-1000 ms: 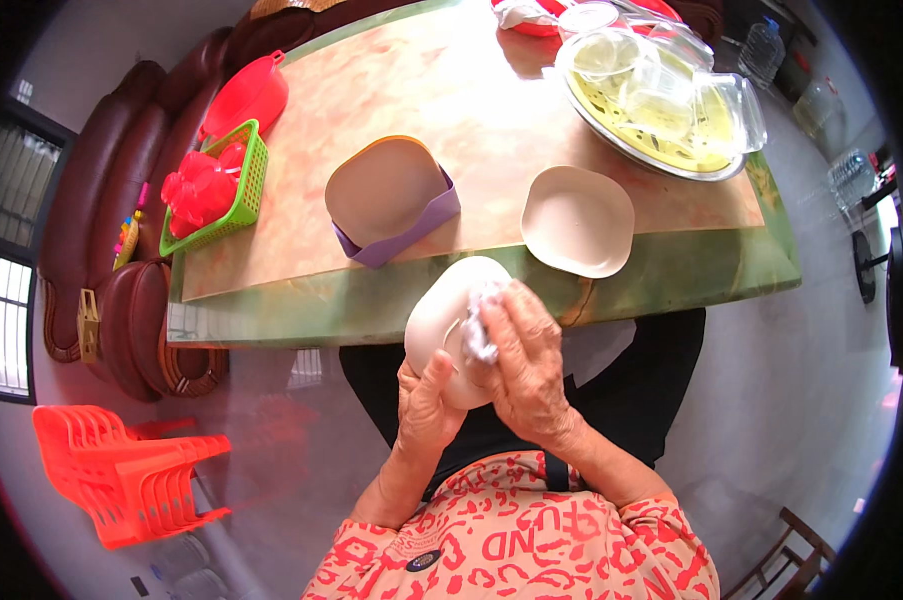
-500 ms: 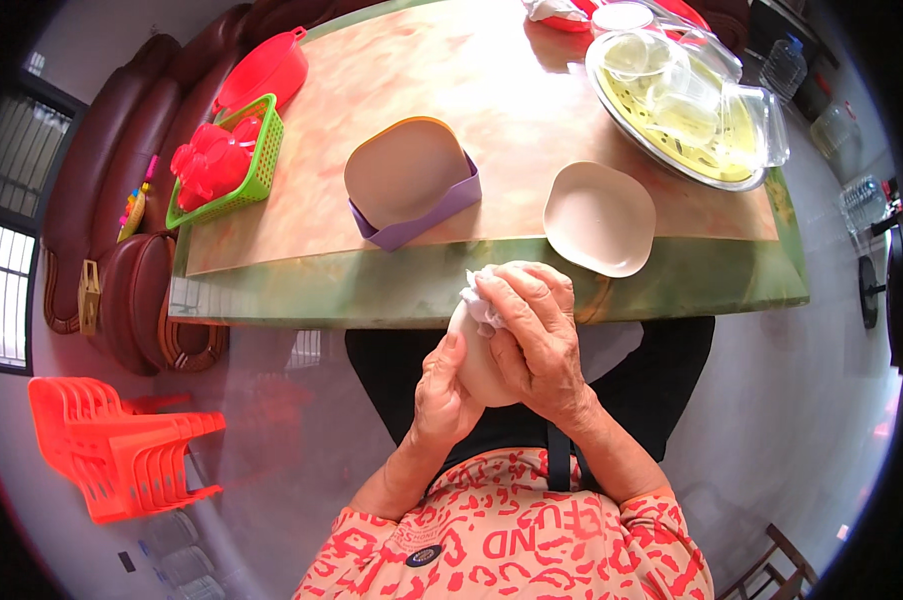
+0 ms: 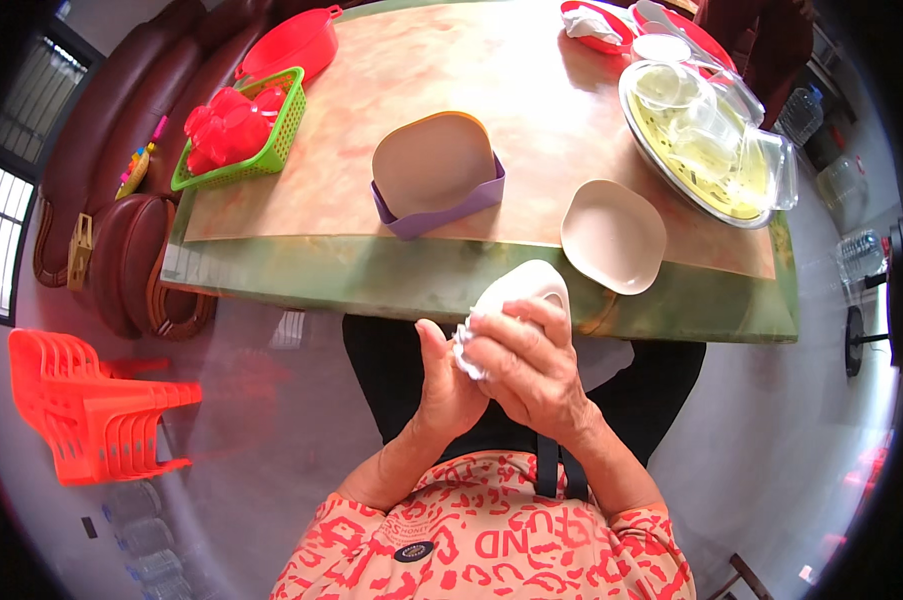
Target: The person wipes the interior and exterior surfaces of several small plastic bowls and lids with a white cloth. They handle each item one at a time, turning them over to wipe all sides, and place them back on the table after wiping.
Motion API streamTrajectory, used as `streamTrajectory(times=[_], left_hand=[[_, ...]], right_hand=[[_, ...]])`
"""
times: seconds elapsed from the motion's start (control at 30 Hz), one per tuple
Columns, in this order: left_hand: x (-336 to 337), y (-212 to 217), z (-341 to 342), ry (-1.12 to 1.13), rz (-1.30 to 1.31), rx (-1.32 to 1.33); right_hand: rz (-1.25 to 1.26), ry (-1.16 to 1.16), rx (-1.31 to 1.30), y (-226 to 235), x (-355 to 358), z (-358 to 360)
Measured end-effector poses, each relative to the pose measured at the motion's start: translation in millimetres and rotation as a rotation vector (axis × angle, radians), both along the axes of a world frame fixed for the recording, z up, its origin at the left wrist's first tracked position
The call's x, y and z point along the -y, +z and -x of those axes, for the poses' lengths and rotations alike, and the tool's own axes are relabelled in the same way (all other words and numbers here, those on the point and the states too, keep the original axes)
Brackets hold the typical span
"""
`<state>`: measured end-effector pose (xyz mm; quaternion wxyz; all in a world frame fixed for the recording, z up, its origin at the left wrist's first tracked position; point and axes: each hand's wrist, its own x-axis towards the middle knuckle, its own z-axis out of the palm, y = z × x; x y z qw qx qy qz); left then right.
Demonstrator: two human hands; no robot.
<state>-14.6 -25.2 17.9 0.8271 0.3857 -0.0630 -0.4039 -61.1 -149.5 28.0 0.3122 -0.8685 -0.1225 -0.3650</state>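
Above my lap, at the table's near edge, a pale beige dish (image 3: 533, 276) is tilted up between my two hands. My left hand (image 3: 443, 388) supports it from below, thumb raised off the dish; its other fingers are hidden behind my right hand. A crumpled white cloth or tissue (image 3: 465, 352) is gripped under the bent fingers of my right hand (image 3: 533, 372), pressed against the dish. Just ahead on the right, a similar beige dish (image 3: 614, 238) lies on the table. Further left, more dishes (image 3: 433, 168) sit stacked in a purple holder (image 3: 446, 212).
On the table (image 3: 371, 262), a green basket (image 3: 289, 125) of red cups (image 3: 229, 130) and a red basin (image 3: 296, 45) stand left. A round tray (image 3: 661, 180) of clear plastic containers (image 3: 706, 140) stands right. Beyond it is a person in dark red (image 3: 771, 50). Red stacked chairs (image 3: 101, 410) stand left.
The dish has turned and moved forward, its upper part now beyond my right fingers. My right hand and the cloth have slid lower. My left thumb has come off the dish.
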Motion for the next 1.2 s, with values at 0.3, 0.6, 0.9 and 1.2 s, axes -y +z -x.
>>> streamTrajectory(times=[0.3, 0.6, 0.9, 1.2], left_hand=[[-2, -3, -6, 0.098, 0.072, -0.088], [-1, -23, -15, 0.209, 0.192, -0.329], [-5, -26, -13, 0.2, 0.264, -0.322], [-5, -22, -5, 0.184, 0.17, -0.165]], right_hand=[[0.072, 0.003, 0.037, -3, -5, -3], [-0.002, -0.034, -0.052, -45, 3, 32], [-0.01, -0.057, -0.032, -37, -13, 19], [-0.176, -0.006, 0.006, -11, -4, -11]])
